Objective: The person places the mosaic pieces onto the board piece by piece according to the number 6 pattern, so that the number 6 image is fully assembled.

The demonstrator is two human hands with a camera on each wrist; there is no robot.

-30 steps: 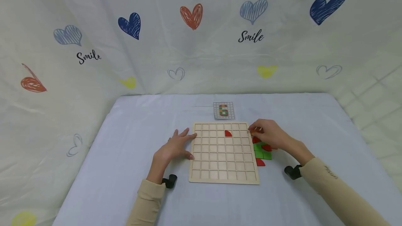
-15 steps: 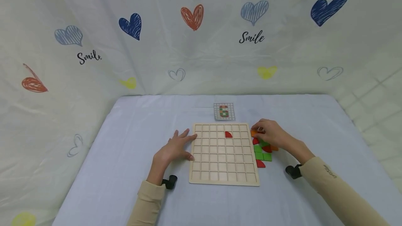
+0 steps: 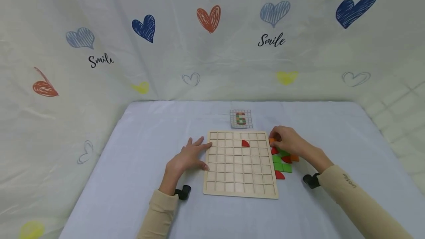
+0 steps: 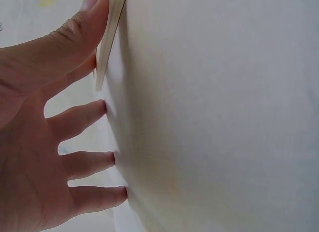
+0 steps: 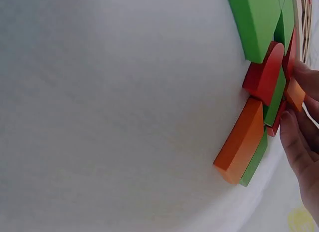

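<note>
A wooden grid board (image 3: 229,166) lies on the table with a red quarter-circle tile (image 3: 245,143) in one upper square. My left hand (image 3: 186,159) spreads its fingers at the board's left edge. In the left wrist view its thumb (image 4: 70,42) rests along that edge, and other fingertips touch the cloth. Beyond the board's upper right edge, my right hand (image 3: 289,141) pinches an orange tile (image 5: 296,94) between thumb and finger. Under and beside that hand lie green square tiles (image 3: 282,167), red quarter-circle tiles (image 3: 280,175) and another orange tile (image 5: 241,142), some overlapping.
A small card (image 3: 241,119) printed with a coloured grid pattern lies behind the board. White cloth (image 3: 159,121) covers the table. A white backdrop (image 3: 232,54) with hearts and lettering rises behind it. Each wrist wears a dark camera mount (image 3: 183,192).
My right hand has shifted slightly right, away from the board's edge, and more of the orange tile shows at its fingertips. The left hand keeps its place; the head view has shifted a little.
</note>
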